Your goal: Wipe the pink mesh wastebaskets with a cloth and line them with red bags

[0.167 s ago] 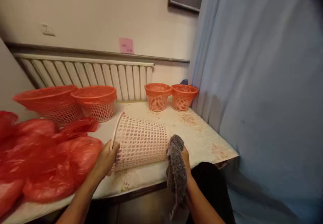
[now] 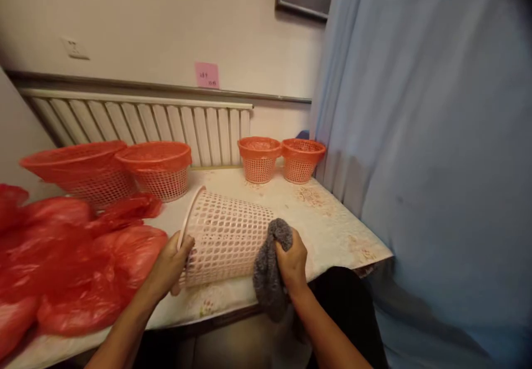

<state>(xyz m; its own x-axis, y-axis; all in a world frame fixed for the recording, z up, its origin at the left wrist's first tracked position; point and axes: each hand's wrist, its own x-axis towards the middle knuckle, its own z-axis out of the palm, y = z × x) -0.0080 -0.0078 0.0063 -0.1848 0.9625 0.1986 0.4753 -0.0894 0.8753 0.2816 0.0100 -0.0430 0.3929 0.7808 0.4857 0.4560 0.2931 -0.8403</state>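
A pale pink perforated plastic wastebasket (image 2: 228, 239) lies on its side over the table, its wide mouth towards the left. My left hand (image 2: 177, 255) grips its rim, thumb on the outer wall and the other fingers partly hidden. In my right hand (image 2: 293, 258) is a bunched grey cloth (image 2: 270, 277), pressed against the basket's narrow base end. Part of the cloth hangs below the table's front edge. The base itself is hidden behind cloth and hand.
Red plastic bags (image 2: 87, 264) are heaped at the left. Behind stand several lined baskets, including a left pair (image 2: 162, 180) and a right pair (image 2: 260, 167), before a white radiator (image 2: 166, 125). A blue curtain (image 2: 424, 153) hangs along the right of the table (image 2: 332, 222).
My right hand and the cloth have moved slightly left, round the base end, so the back of the hand now shows. The basket has shifted a little left and tilted slightly.
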